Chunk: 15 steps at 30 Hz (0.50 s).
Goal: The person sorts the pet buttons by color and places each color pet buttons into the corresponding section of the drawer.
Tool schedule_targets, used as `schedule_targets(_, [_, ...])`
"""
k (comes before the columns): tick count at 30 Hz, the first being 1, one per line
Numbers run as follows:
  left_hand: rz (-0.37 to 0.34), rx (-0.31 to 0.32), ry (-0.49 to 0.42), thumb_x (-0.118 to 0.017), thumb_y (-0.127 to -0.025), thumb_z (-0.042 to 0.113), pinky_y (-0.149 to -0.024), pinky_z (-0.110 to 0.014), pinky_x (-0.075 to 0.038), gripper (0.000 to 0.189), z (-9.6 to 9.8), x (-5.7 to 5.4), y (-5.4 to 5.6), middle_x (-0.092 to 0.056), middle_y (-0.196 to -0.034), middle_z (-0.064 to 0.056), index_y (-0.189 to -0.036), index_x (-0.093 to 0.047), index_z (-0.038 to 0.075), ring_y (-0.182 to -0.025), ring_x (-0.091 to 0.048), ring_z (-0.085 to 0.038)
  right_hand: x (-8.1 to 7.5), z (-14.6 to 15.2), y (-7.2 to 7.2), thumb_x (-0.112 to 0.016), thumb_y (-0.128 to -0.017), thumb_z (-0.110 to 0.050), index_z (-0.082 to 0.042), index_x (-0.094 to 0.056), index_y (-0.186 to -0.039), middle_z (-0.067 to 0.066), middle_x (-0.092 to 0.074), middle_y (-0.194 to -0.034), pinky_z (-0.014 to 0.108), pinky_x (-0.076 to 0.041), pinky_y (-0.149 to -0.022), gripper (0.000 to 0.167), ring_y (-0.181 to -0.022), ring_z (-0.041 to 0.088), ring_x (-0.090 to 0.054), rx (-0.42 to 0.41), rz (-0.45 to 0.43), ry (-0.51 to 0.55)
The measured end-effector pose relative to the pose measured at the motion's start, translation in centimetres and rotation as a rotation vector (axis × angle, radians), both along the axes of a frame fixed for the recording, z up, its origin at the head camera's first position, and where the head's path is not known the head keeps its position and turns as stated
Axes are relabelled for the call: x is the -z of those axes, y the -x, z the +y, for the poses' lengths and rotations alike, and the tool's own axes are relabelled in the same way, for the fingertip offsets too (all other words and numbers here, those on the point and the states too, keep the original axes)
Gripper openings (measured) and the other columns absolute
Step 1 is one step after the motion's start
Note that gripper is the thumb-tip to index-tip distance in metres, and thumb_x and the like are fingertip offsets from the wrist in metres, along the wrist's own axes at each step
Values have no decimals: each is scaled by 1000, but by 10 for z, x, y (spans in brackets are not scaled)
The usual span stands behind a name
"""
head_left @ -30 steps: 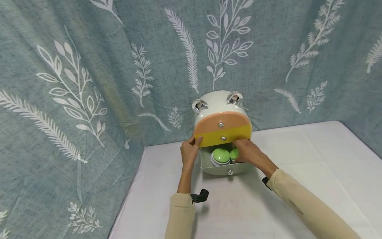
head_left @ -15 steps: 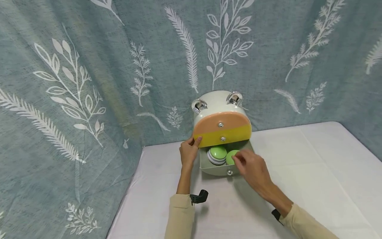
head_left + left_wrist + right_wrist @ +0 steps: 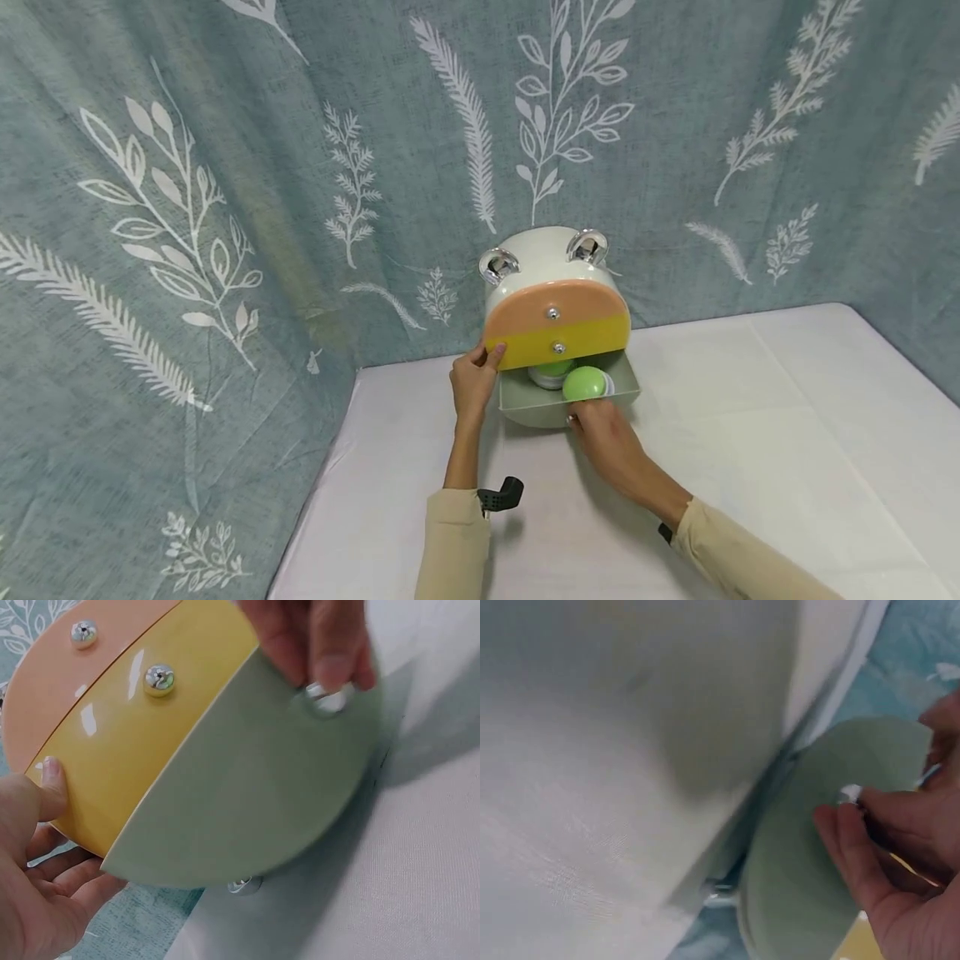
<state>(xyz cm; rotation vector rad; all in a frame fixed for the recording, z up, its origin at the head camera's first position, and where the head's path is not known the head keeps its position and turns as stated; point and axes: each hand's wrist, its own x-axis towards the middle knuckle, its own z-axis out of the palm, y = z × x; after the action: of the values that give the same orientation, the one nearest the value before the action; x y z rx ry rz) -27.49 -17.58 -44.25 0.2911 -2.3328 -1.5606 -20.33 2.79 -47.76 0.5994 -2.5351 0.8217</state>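
Note:
A small rounded drawer cabinet (image 3: 547,254) with silver ear shapes stands against the cloth wall. Its orange (image 3: 525,310) and yellow (image 3: 592,337) fronts are closed, while the green bottom drawer (image 3: 528,414) is pulled out. Inside lie two round containers with green lids: one tilted on its side (image 3: 582,384), the other (image 3: 550,380) partly hidden under the yellow front. My left hand (image 3: 472,389) grips the cabinet's left side, thumb on the yellow front. With my right hand (image 3: 611,442) I pinch the green drawer's silver knob (image 3: 849,793).
The white-covered table (image 3: 750,433) extends to both sides and toward me. Patterned blue-green cloth (image 3: 420,167) hangs right behind the cabinet and along the left. A silver foot (image 3: 245,885) shows beneath the cabinet.
My right hand has left the inside of the drawer and moved down to its knob. The drawer has slid in a little, and the containers have shifted. My left hand stays put.

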Motion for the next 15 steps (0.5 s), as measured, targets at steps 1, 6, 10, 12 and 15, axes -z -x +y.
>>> schedule_targets(1, [1, -4, 2, -74, -98, 40, -97, -47, -61, 55, 0, -1, 0, -74, -129, -16, -141, -64, 5, -113, -75, -34, 1, -1, 6, -77, -86, 6, -6, -70, -73, 0, -64, -65, 30, -49, -56, 19, -64, 14, -59, 14, 15, -4])
schedule_targets(6, [12, -13, 35, -74, -98, 41, -101, -49, -58, 54, 1, -2, -1, -75, -127, -17, -138, -67, 5, -116, -74, -35, 0, -4, 30, -76, -87, 5, -6, -67, -71, 5, -65, -67, 39, -52, -59, 22, -67, 24, -65, 51, 62, 9])
schedule_targets(10, [14, -24, 37, -75, -97, 40, -101, -49, -58, 53, 1, -2, -1, -75, -127, -17, -136, -67, 5, -116, -74, -35, -2, -5, 45, -74, -86, 8, -7, -62, -66, 5, -60, -62, 37, -48, -57, 27, -62, 20, -56, 30, 60, 33])
schedule_targets(12, [25, -24, 30, -76, -97, 40, -101, -50, -59, 54, 2, -2, -1, -75, -127, -17, -137, -67, 5, -116, -74, -35, -2, -5, 52, -73, -88, 7, -6, -63, -67, 4, -59, -62, 36, -47, -57, 26, -62, 18, -53, 23, 54, 37])
schedule_targets(15, [38, -14, 38, -75, -97, 40, -99, -49, -60, 55, 2, -1, 0, -75, -126, -18, -137, -66, 4, -114, -75, -35, -1, -5, 61, -73, -89, 6, -3, -67, -71, 4, -61, -64, 35, -48, -59, 20, -63, 17, -53, 17, 54, 52])
